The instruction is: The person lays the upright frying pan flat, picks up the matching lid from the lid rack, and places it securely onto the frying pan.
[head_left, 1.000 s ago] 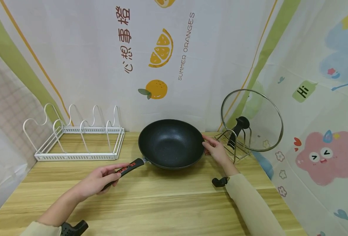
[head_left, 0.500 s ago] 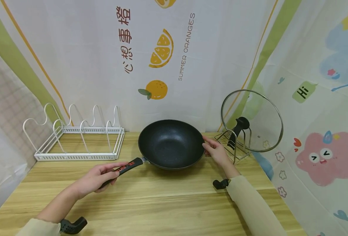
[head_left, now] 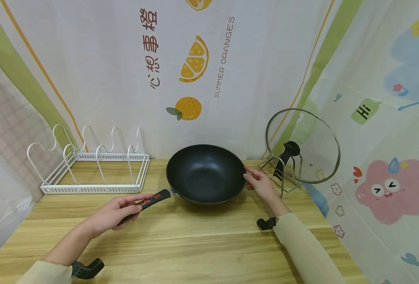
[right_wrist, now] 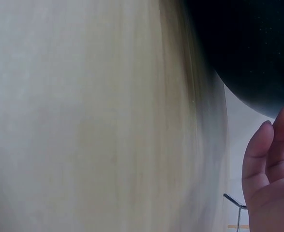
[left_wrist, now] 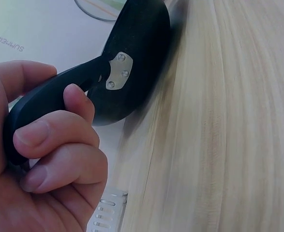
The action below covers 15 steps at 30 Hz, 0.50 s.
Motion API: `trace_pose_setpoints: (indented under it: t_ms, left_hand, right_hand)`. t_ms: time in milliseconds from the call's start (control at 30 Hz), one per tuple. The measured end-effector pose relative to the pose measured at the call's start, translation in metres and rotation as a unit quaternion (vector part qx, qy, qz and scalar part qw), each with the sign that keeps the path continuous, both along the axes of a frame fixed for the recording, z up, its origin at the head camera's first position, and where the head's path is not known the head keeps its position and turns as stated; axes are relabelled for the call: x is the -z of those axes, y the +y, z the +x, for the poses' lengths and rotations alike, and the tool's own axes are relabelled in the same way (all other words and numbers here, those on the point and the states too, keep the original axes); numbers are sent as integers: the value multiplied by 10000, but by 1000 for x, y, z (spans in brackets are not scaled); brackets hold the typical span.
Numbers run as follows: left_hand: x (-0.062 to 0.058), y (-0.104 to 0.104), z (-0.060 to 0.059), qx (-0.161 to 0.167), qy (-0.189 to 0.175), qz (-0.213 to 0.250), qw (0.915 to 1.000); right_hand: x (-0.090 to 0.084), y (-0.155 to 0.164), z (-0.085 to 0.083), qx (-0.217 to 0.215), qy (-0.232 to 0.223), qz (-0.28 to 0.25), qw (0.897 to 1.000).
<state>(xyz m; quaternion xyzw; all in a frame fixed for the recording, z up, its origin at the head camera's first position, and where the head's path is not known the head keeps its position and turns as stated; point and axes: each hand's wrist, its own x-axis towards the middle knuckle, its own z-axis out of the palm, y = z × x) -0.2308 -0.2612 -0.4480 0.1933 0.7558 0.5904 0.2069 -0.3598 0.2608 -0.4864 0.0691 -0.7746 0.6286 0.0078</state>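
Near the back of the worktop (head_left: 202, 244), between the white rack (head_left: 92, 189) and the wire rack (head_left: 283, 177) bearing a glass lid (head_left: 312, 146), we hold the tilted black wok (head_left: 203, 177): our left hand (head_left: 113, 215) wraps its handle (head_left: 156, 198), our right hand (head_left: 262, 186) pinches its opposite rim (head_left: 238, 156).

Wood-grain table (head_left: 202, 252): white rack (head_left: 92, 189) left, wire rack (head_left: 283, 179) right.

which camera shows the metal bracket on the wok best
The left wrist view: it shows the metal bracket close up, with three rivets, where the handle joins the wok. The head view shows only a sliver of metal there; the right wrist view shows none.
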Motion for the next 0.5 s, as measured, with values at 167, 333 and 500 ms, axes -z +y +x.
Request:
trace_pose_setpoints:
  t_ms: [167, 333, 500]
  left_hand:
    - [-1, -2, -1, -56, -19, -67, 10000]
    - [-2, -4, -2, -120, -7, -178, 9998]
    - [-2, -5, -4, -144, 18, -202, 9997]
  right_hand:
    - [1, -1, 1, -4, -1, -34, 10000]
    - [2, -1, 2, 6, 21, -109, 9999]
    - [4, -1, 3, 37, 62, -68, 10000]
